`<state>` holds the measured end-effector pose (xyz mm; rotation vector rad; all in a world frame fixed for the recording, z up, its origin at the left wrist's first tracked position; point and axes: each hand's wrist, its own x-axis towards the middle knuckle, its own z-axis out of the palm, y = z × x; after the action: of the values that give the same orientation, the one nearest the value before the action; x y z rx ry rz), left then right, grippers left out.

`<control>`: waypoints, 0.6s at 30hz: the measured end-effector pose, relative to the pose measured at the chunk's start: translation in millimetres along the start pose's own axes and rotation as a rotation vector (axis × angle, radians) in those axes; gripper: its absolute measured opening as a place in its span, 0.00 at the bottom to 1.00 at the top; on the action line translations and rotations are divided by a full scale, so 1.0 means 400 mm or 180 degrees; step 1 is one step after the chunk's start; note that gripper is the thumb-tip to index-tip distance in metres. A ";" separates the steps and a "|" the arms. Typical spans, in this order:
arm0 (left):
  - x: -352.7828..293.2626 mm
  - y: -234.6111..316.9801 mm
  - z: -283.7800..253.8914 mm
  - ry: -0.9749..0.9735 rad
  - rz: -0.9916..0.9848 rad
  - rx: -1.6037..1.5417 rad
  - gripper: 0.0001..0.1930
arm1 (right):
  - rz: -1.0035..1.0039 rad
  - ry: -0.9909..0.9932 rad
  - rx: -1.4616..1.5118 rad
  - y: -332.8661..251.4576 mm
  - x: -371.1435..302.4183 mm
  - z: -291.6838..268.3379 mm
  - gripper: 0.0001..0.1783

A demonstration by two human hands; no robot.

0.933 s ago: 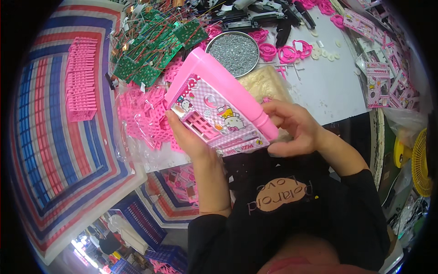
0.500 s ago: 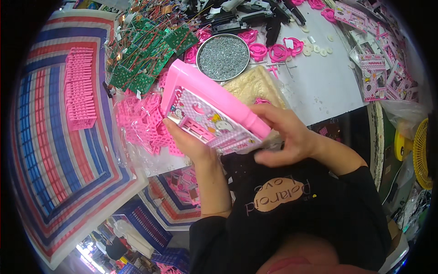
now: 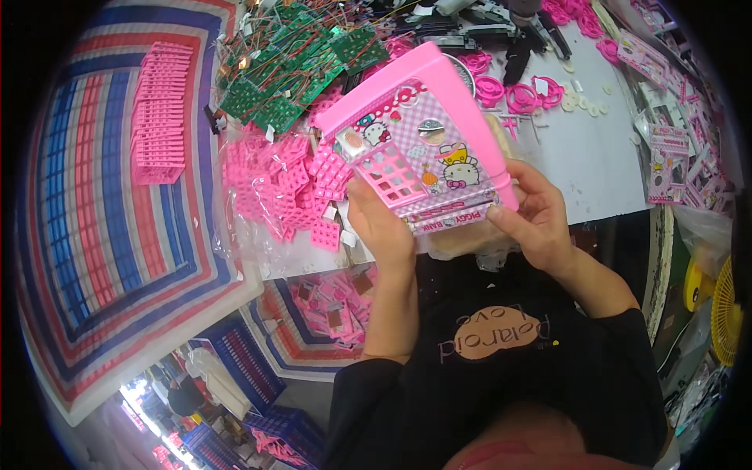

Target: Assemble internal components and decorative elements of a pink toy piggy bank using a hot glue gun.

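Observation:
A pink plastic piggy bank [image 3: 427, 145] is held up between my two hands above the table, its printed front panel turned up toward me. Cartoon figures, a gridded window and a small round mirror-like spot show on that panel. My left hand [image 3: 381, 227] grips the lower left side, thumb along the edge by the window. On the lower right corner, my right hand [image 3: 536, 215] has its thumb pressed to the front and its fingers behind. Under the bank, a yellowish wrapped pad [image 3: 505, 141] is partly hidden. A round metal tin [image 3: 462, 74] is mostly covered by the bank.
Green circuit boards with wires [image 3: 290, 74] lie at the back left. Pink keypad pieces [image 3: 266, 176] are heaped in a clear bag at left. A row of pink parts [image 3: 160, 113] stands on a striped sheet [image 3: 94, 196]. Pink rings [image 3: 521, 98] and printed panels [image 3: 670, 160] lie rightward.
The piggy bank has turned so its front faces me more fully. My right hand has closed onto its lower right corner; half a second ago its fingers were spread around the end.

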<state>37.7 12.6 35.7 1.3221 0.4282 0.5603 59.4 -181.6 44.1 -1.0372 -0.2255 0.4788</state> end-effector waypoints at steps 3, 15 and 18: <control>0.015 -0.009 -0.017 -0.0100 0.0362 0.0241 0.28 | 0.0028 -0.0032 0.0220 0.016 0.002 0.001 0.30; 0.114 -0.015 -0.087 -0.2578 0.2283 0.2258 0.20 | -0.1340 -0.1031 -0.3668 -0.049 0.153 -0.241 0.15; 0.100 -0.044 -0.102 -0.2759 0.2319 0.2771 0.20 | -0.1247 -0.1445 -0.4003 -0.043 0.129 -0.241 0.25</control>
<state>47.8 66.3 11.2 2.4156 -0.6436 0.3191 147.7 -238.2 8.9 -2.0292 -1.2171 0.1624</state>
